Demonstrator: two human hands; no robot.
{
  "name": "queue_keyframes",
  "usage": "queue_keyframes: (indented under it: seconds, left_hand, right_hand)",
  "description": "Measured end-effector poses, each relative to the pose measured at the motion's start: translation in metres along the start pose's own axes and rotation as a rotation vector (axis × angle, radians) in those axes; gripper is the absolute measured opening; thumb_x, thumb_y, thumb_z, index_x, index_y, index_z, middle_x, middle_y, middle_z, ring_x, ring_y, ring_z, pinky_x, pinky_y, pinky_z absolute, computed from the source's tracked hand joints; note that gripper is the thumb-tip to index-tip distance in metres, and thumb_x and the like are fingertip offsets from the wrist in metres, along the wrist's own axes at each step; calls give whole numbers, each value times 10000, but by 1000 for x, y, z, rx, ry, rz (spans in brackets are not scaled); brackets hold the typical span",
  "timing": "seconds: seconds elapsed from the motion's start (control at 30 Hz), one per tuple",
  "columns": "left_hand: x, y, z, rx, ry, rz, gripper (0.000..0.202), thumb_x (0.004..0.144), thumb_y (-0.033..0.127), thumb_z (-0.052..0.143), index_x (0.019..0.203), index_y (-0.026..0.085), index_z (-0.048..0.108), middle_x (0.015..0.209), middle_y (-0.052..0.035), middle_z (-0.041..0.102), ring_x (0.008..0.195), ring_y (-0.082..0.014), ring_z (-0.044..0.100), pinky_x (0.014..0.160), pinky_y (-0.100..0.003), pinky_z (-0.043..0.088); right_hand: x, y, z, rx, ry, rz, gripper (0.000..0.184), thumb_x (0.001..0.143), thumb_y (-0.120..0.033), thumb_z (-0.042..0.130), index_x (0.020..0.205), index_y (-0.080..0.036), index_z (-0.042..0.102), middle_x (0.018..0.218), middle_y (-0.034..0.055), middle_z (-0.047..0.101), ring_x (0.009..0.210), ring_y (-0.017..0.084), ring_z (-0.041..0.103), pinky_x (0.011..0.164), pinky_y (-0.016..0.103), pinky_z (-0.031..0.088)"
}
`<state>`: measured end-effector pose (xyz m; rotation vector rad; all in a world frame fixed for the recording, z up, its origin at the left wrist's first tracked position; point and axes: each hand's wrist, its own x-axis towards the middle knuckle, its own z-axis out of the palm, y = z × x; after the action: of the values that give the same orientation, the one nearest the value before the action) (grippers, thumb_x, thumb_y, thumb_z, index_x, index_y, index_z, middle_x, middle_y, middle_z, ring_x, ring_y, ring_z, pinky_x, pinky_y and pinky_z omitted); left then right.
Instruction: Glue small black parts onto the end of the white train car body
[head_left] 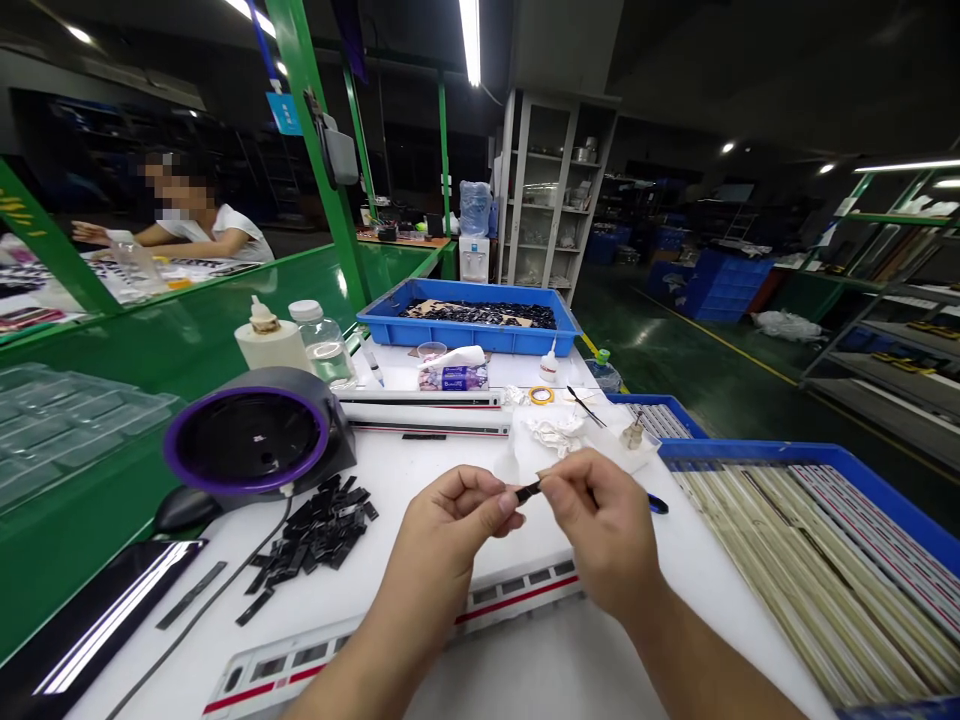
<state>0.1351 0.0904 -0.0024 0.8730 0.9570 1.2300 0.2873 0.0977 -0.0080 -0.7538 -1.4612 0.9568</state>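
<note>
Both hands pinch one small black strip (529, 491) between them, above the white desk (420, 480): the left hand (450, 520) has its grip clenched on the strip's left end with thumb and forefinger, and the right hand (600, 525) grasps the right end the same way, the other fingers curled under. The strip lies roughly level, tilted a little upward toward the right hand. A dark blue object (658, 504) shows just behind the right hand; what it is cannot be told.

Below the hands, a long white model train car (517, 590) with a red stripe and a row of windows lies across the desk. To the left sits a loose pile of black strips (315, 535), with a few stray ones nearer the desk edge. Behind the pile stands a round black device with a purple rim (247, 440), its cable running toward the front, and a black mouse (184, 508) beside it.

Further back lie two more long white pieces (424, 412), crumpled white tissue (555, 435), a roll of yellow tape (541, 395), small glue bottles (550, 365) and a blue bin of dark parts (469, 318). On the right, a blue tray (825, 455) holds rows of long pale strips. Beyond the green partition, another person (195, 215) sits at a neighbouring bench.
</note>
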Motion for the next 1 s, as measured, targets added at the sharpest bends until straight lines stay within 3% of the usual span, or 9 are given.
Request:
queue_keyframes:
  seconds: [0.07, 0.13, 0.33, 0.4, 0.5, 0.6, 0.7, 0.8, 1.0]
  left_hand:
    - [1, 0, -2, -21, 26, -59, 261, 646, 279, 813, 745, 178, 593, 620, 34, 638, 614, -97, 617, 643, -211, 464]
    - [1, 0, -3, -87, 1, -136, 272, 636, 262, 816, 747, 176, 583, 606, 42, 618, 585, -79, 597, 604, -187, 451]
    - [-6, 0, 4, -216, -195, -221, 292, 626, 240, 817, 753, 185, 560, 643, 43, 618, 513, -49, 548, 536, -163, 405]
    - [-7, 1, 6, -182, -238, -221, 282, 647, 280, 801, 758, 196, 555, 661, 31, 636, 504, -54, 539, 539, -174, 403]
    - [-5, 4, 2, 89, -132, -83, 239, 661, 331, 773, 747, 211, 585, 629, 24, 641, 532, -96, 554, 565, -213, 427]
    - [0, 11, -10, 663, 119, 214, 149, 726, 378, 687, 751, 238, 644, 700, -8, 691, 630, -171, 605, 609, -277, 442]
    - [2, 23, -27, 1236, 253, 328, 137, 792, 369, 575, 806, 287, 684, 789, -8, 728, 713, -220, 637, 666, -323, 432]
    - [-2, 41, -48, 1645, 312, 189, 208, 827, 362, 498, 868, 294, 690, 805, -47, 728, 735, -266, 644, 642, -349, 413]
    - [-15, 68, -76, 1921, 260, -100, 334, 891, 319, 365, 812, 260, 685, 741, -59, 698, 664, -282, 636, 599, -367, 433]
  right_hand:
    - [-5, -1, 2, -393, 32, -340, 78, 899, -177, 573, 865, -202, 638, 635, 6, 558, 527, 122, 422, 514, 268, 314]
    - [-6, 0, 2, -521, 2, -463, 122, 890, -128, 551, 898, -204, 646, 689, 19, 600, 555, 127, 449, 540, 280, 317]
    - [8, 4, -7, 324, -173, 220, 269, 913, -433, 588, 792, -198, 539, 492, -79, 331, 387, 75, 238, 371, 199, 215]
    - [7, 1, -7, 396, -194, 249, 291, 908, -462, 584, 790, -202, 526, 488, -80, 336, 377, 75, 230, 358, 197, 203]
    - [-3, -5, -4, -1, -75, -74, 160, 913, -316, 590, 798, -204, 587, 553, -22, 476, 457, 109, 375, 441, 233, 275]
    - [-9, -7, -3, -280, 51, -342, 57, 883, -189, 596, 841, -212, 626, 639, 3, 533, 541, 125, 445, 521, 263, 319]
    - [4, -3, -10, 72, 186, -117, 141, 899, -284, 600, 792, -200, 564, 575, -41, 420, 454, 87, 358, 443, 219, 296]
    - [27, 7, -26, 532, 329, 205, 261, 787, -305, 690, 704, -192, 471, 535, -78, 341, 401, 52, 241, 360, 158, 221]
    - [49, 23, -44, 802, 533, 506, 192, 658, -159, 655, 736, -168, 479, 627, -26, 538, 385, 24, 249, 314, 108, 172]
